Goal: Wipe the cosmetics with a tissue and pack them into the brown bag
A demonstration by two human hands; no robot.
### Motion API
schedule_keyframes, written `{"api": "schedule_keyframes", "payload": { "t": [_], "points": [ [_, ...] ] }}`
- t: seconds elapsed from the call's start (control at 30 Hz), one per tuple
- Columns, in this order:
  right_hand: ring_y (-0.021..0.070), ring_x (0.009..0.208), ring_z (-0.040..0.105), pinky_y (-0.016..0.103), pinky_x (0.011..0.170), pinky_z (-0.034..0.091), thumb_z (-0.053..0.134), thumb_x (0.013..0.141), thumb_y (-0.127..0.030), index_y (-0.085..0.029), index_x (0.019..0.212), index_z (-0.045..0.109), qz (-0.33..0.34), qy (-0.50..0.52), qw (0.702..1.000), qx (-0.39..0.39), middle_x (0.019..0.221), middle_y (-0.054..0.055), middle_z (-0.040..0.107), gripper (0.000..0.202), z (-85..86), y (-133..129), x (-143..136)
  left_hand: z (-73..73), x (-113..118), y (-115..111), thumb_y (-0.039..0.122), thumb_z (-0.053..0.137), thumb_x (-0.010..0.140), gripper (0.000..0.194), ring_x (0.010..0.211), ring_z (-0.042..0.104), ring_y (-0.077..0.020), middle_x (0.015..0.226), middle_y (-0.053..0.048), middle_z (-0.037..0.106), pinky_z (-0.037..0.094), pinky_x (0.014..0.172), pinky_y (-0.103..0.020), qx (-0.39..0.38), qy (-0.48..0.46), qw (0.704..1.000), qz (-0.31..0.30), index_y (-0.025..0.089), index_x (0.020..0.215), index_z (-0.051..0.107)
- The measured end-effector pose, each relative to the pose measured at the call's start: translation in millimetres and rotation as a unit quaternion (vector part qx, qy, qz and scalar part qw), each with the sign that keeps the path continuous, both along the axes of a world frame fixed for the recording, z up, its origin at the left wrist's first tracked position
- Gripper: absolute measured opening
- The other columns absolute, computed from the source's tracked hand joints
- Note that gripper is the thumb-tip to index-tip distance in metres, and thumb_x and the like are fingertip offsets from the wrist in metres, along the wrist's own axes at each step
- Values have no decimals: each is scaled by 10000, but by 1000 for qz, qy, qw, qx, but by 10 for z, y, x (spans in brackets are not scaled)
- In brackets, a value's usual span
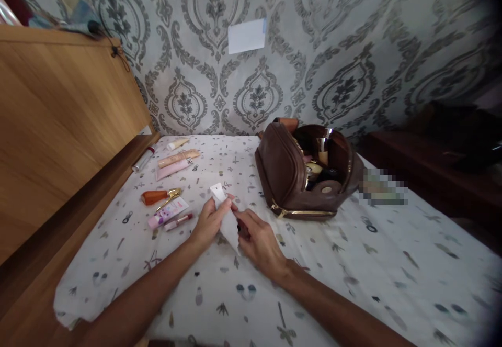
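Observation:
My left hand [209, 221] is closed around a thin white piece that looks like a tissue [230, 227]. Its upper end, bearing a small dark mark, sticks out above the thumb. Curled fingers of my right hand [259, 239] pinch at the right edge of the same piece; a dark patch under them is too unclear to name. Left of my hands lie a lipstick [178, 222], a white-and-purple tube [168, 213] and an orange-handled tool with gold metal [160, 197], perhaps an eyelash curler. An open brown makeup bag [286, 179] stands beyond my right hand, filled with cosmetics.
Farther back on the patterned cloth [219, 305] are a pink tube [173, 168], a peach tube [178, 158] and a small cream tube [178, 143]. A clear slim tube [143, 159] rests near the wooden cabinet [66, 116]. A blurred-out item [382, 187] lies right of the bag.

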State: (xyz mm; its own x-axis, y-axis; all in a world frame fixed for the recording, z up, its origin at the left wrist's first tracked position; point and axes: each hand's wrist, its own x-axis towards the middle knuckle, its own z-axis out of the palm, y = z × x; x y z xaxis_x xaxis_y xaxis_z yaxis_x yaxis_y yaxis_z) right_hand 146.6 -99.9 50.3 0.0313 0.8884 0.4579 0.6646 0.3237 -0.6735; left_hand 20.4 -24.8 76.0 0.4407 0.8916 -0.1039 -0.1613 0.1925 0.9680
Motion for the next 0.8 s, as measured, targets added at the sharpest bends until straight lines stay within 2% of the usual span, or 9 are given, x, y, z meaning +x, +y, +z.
{"api": "schedule_keyframes", "payload": {
  "t": [0.13,0.27,0.37,0.47,0.53,0.7,0.8],
  "points": [
    [149,634,498,262,606,430,520,737,-46,-192,996,606,-8,-76,997,-2,829,25,552,310,5,-28,-22,64,-26,62,605,728,670,503,584,579,-120,725,6,651,458,527,-234,-21,-31,998,52,172,912,643],
    [145,623,511,260,600,437,562,778,-84,-199,1030,618,8,-26,1000,-14,830,27,562,282,-4,-26,-42,128,-36,87,624,712,671,518,621,605,-143,711,-5,657,463,532,-240,-48,-47,994,83,167,903,633],
    [158,677,547,261,617,450,568,751,-65,-209,1014,635,15,57,998,-12,845,31,587,308,-17,-2,-41,67,-12,37,623,693,700,523,645,614,-151,771,-23,680,487,588,-263,-33,-37,998,24,163,944,640],
    [165,712,564,271,648,458,568,732,-58,-222,968,658,-9,126,992,-1,841,24,608,301,-33,29,-33,-58,15,-24,576,719,710,506,742,628,-162,842,-28,693,494,685,-271,-11,-18,998,-66,169,1004,659],
    [161,703,560,268,635,457,583,732,-80,-223,955,670,-17,160,987,-2,814,17,600,279,-37,43,-31,-121,19,-36,551,727,719,495,798,625,-166,862,-26,692,483,724,-264,2,-10,995,-99,174,1033,667],
    [181,871,612,266,674,503,575,781,-147,-241,1190,615,16,256,967,-16,1002,57,611,421,15,29,-26,-120,-16,31,535,694,756,426,722,590,-149,807,-18,671,464,675,-250,26,14,995,-99,160,957,686],
    [158,804,614,282,695,515,520,878,-235,-228,1195,606,11,288,957,-20,1018,67,617,328,61,11,4,-77,-37,65,488,681,777,382,676,566,-137,791,-6,658,452,649,-245,56,54,991,-104,159,972,677]
  ]
}}
